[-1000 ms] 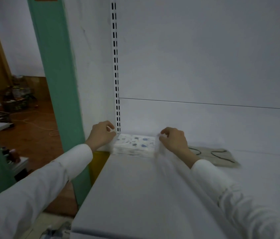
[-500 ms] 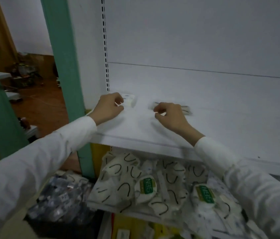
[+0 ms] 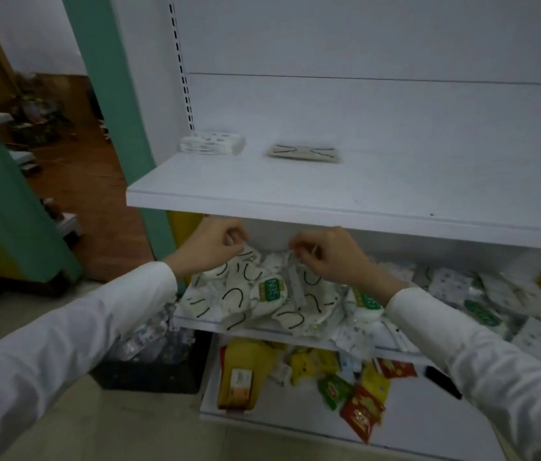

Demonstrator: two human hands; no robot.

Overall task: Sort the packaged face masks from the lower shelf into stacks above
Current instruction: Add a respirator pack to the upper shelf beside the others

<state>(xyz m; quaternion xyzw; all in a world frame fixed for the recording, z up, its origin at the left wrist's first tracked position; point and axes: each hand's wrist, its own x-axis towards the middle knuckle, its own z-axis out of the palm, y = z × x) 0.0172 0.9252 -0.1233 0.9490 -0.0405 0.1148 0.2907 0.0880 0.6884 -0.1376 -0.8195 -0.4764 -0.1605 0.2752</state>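
Hands both down at the mask pile (image 3: 262, 294). Left hand (image 3: 219, 244) and right hand (image 3: 325, 257) hang just under the lip of the upper shelf (image 3: 329, 197), fingers curled, tips at the top of the heap. Cannot tell whether either has closed on a packet; blur hides the fingertips.

Nearest and lowest: bottom shelf (image 3: 428, 424) with loose snack packets (image 3: 359, 397), and a black bin (image 3: 149, 371) on the floor to its left.

Lower shelf (image 3: 295, 337): the pile is deep and mixed. White masks with black loops and green labels lie in front of the hands; dotted packets spread off to the right.

Upper shelf, at the back: 2 stacks, a little apart. Dotted stack (image 3: 211, 144) sits in the left rear corner; looped stack (image 3: 304, 153), much flatter, is to its right.

Change: 1 second ago both hands were up on the dotted stack, 1 at each side. They have since let go and dropped to the pile. Judgement: that placement is finished and a fresh pick is starting. With only 2 low stacks above and a full heap below, the sort is at an early stage.
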